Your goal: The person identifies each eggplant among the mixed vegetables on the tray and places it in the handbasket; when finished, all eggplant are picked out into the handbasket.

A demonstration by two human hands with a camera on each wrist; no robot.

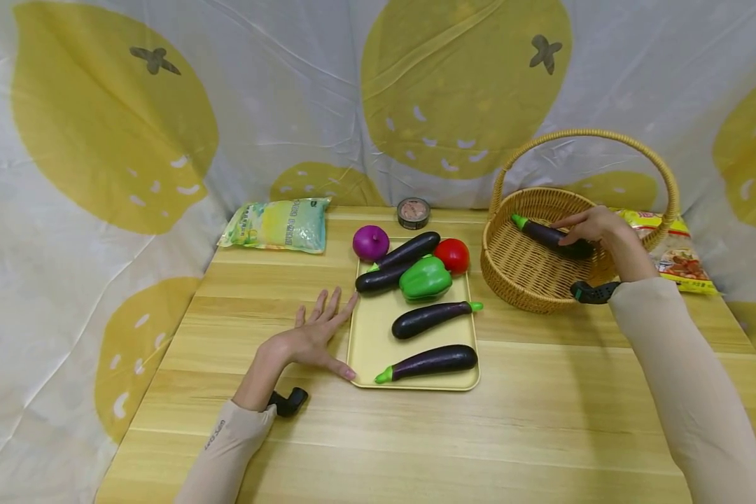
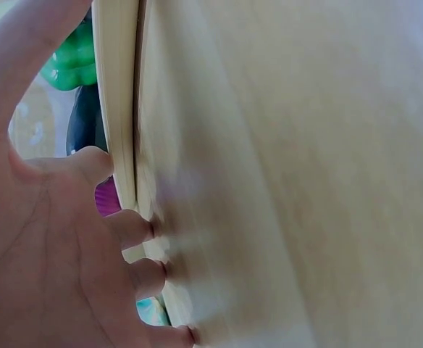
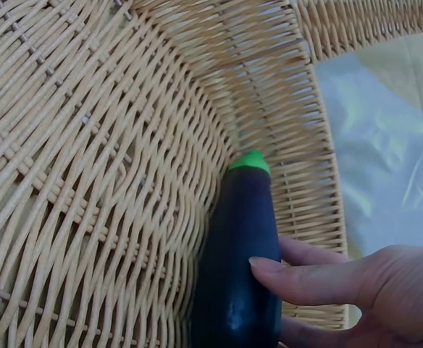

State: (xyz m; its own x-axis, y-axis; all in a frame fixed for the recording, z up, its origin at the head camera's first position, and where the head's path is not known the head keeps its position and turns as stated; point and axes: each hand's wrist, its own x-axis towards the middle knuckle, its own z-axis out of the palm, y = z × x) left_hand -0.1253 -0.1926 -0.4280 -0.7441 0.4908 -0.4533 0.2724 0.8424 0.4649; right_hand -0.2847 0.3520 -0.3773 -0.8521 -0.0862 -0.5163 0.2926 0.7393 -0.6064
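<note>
Inside the wicker basket (image 1: 523, 294), my right hand (image 1: 595, 227) grips an eggplant (image 1: 544, 236) with a green stem end. In the right wrist view the thumb lies on the dark eggplant (image 3: 237, 246), which is against the woven wall. My left hand (image 1: 311, 343) is spread with straight fingers at the left edge of the pale yellow tray (image 1: 368, 336); its thumb touches the tray's near left corner. On the tray lie several eggplants, one near the front (image 1: 437, 360), a green bell pepper (image 1: 425, 278), a red tomato (image 1: 452, 256) and a purple onion (image 1: 371, 243).
A green and yellow bag (image 1: 280, 224) lies at the back left. Behind the tray stands a small round tin (image 1: 413, 212). A yellow and red food packet (image 1: 674, 255) is right of the basket, whose tall handle (image 1: 586, 133) arches upward. Patterned cloth (image 1: 258, 91) hangs behind the table.
</note>
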